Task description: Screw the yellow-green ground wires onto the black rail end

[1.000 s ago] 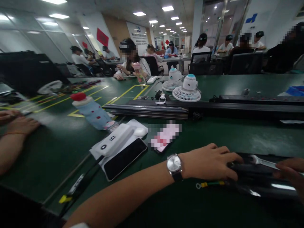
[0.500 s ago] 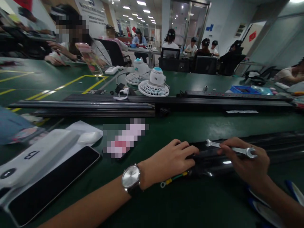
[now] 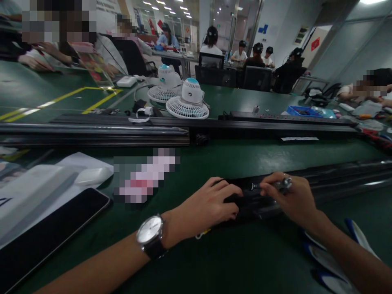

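Observation:
Fingers curled, my left hand (image 3: pixel 214 202) grips the near end of a long black bar in dark, glossy wrapping (image 3: pixel 333 183). A silver watch (image 3: pixel 150 230) is on that wrist. My right hand (image 3: pixel 289 194) is closed on a metal wrench (image 3: pixel 285 183), whose far end points down at the bar just right of my left hand. The wrench's middle is hidden by my fingers. Below my left hand, a ring terminal (image 3: pixel 200 235) with a bit of yellow sticks out, partly covered.
Long black bars (image 3: pixel 122 136) lie across the green table (image 3: pixel 245 261). Two white fans (image 3: pixel 191 102) stand behind them. A dark phone (image 3: pixel 61 232) and white box (image 3: pixel 33 196) are at left; blue-edged white objects (image 3: pixel 324 257) at lower right. Other people sit beyond.
The wrench has turned from lying nearly level to pointing at the bar, and my right hand has moved left towards my left hand. The whole view has shifted, with items appearing further left.

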`<state>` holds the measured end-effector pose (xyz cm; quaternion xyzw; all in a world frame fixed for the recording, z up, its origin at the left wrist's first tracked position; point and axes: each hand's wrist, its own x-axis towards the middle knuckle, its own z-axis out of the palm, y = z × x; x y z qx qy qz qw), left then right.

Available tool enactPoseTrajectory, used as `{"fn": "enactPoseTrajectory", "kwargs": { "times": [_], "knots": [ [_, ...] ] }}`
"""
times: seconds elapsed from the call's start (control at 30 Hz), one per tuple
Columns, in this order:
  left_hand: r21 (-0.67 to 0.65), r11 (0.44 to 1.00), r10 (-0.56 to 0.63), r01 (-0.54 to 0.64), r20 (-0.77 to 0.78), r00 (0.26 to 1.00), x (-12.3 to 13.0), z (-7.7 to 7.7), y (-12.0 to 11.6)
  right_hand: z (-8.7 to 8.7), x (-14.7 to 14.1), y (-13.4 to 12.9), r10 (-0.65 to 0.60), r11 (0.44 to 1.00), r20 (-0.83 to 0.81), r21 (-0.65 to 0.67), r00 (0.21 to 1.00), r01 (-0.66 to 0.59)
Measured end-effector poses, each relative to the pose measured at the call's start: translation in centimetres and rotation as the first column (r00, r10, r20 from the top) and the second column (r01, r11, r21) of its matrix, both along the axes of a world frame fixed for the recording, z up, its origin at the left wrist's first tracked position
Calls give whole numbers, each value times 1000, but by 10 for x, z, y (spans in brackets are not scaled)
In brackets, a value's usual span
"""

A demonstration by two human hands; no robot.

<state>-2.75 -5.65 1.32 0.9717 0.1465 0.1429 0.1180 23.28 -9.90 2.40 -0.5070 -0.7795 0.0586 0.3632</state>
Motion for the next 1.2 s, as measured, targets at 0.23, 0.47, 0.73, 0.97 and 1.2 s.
{"fn": "enactPoseTrajectory", "kwargs": {
  "times": [0.23, 0.47, 0.73, 0.97, 1.2],
  "knots": [
    [-76, 997, 25, -18, 91, 996, -1, -5, -2, -2, -5, 6, 75, 988, -25, -135, 997, -78],
    [-200, 980, 30, -13, 81, 996, -2, -1, -1, -8, 8, 2, 17, 993, -67, -111, 998, -25],
    [-238, 971, 17, 0, 69, 997, -3, 1, 1, -6, 11, 3, -12, 996, -50, -86, 999, 8],
    [-234, 972, 27, -8, 77, 997, -2, -2, 1, -6, 10, 0, -18, 998, -41, -63, 999, 15],
    [-209, 978, 28, -16, 55, 998, -3, -1, 1, -7, 9, -1, 5, 996, -66, -84, 998, -10]
  ]
}}
